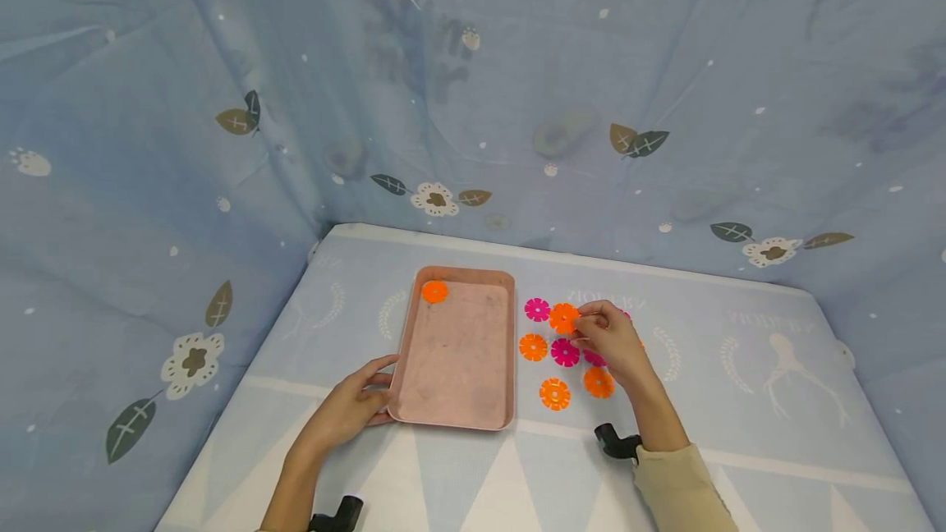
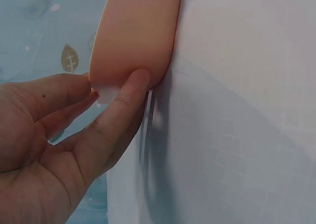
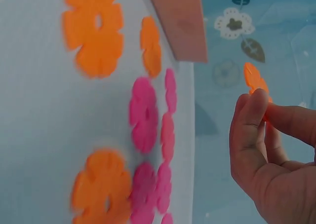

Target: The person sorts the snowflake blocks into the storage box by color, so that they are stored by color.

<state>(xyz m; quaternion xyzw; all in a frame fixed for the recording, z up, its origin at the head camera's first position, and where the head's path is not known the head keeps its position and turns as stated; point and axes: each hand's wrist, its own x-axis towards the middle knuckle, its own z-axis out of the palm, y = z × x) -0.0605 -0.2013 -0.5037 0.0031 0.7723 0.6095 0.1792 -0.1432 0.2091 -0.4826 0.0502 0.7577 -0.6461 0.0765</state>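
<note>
In the head view a pink rectangular tray [image 1: 473, 360] lies on the table, an orange flower-shaped disc [image 1: 434, 291] in its far left corner. My left hand [image 1: 343, 409] holds the tray's near left corner. The left wrist view has the thumb [image 2: 126, 98] against the tray's outer wall and a finger at the other side. Between thumb and fingertips, my right hand [image 1: 615, 347] pinches another orange flower disc [image 1: 563, 318], raised above the table in the right wrist view. Below and around that hand lie orange [image 1: 555, 394] and magenta discs [image 1: 565, 352], some partly hidden behind it.
A pale blue and white patterned cloth [image 1: 739, 401] covers the table. Blue curtains [image 1: 517, 89] with leaf and flower prints hang behind and at both sides. Black wrist camera mounts [image 1: 617, 442] sit by both wrists.
</note>
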